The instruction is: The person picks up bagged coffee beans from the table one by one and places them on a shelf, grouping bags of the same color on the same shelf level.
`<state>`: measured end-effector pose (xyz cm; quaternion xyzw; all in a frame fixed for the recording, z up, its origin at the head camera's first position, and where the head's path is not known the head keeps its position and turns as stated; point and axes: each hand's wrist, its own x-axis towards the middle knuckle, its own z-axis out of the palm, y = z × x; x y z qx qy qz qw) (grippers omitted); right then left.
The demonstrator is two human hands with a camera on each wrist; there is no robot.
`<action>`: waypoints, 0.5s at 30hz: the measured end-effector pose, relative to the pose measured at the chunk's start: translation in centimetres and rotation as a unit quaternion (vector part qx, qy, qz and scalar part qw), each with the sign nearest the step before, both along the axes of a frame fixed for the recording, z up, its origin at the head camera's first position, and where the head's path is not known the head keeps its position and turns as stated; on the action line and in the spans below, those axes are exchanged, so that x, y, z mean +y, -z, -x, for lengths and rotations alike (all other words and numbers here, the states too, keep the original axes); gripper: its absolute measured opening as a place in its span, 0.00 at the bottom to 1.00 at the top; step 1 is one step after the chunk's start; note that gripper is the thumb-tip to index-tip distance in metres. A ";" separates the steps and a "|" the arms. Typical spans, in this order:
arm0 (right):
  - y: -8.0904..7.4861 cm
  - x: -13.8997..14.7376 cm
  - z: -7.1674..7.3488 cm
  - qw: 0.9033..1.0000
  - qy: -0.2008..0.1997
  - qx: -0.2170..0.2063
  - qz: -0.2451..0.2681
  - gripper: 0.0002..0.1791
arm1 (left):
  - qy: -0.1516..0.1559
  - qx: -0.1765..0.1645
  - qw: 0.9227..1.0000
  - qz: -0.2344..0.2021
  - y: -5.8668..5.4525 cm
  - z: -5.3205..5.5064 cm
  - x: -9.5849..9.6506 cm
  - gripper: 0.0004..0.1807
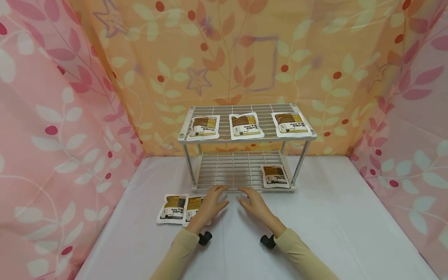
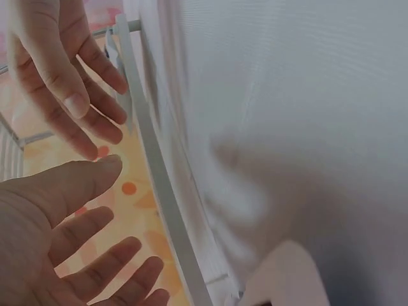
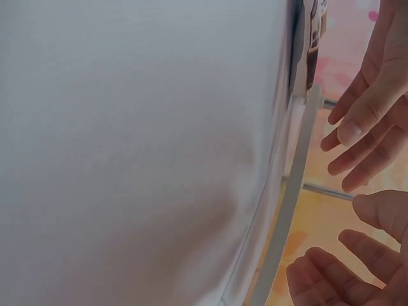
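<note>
My left hand and right hand hover in front of the lower tier of a white wire shelf. Both hold nothing, with fingers relaxed and gently bent, and a gap separates them. In the left wrist view the left hand spreads its fingers below the right one. Two flat white-edged pouches with brown and yellow labels lie on the table by the left forearm: a left pouch and a right pouch, partly hidden by that hand. Another pouch sits at the lower tier's right end.
Three similar pouches lie along the top tier: left, middle and right. Metal posts join the tiers. A white cloth covers the table, with patterned curtains behind and at both sides.
</note>
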<state>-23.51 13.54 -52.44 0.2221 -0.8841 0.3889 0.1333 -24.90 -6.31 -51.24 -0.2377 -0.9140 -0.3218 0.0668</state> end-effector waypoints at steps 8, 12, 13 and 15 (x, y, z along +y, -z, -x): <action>-0.2 -1.6 -0.1 1.000 -0.026 -0.005 0.003 0.22 | -0.005 -0.017 1.000 -0.010 -0.4 -0.9 -1.8 0.27; 0.0 -2.2 -0.3 0.999 -0.039 -0.009 0.001 0.22 | -0.020 -0.026 0.999 -0.014 -0.3 -1.4 -2.9 0.27; 0.0 -2.4 -0.4 0.999 -0.042 -0.010 0.001 0.22 | -0.022 -0.025 0.999 -0.015 -0.2 -1.5 -3.1 0.27; 0.1 -2.8 -0.4 0.999 -0.048 -0.010 -0.001 0.22 | -0.024 -0.022 0.999 -0.014 -0.1 -1.7 -3.7 0.27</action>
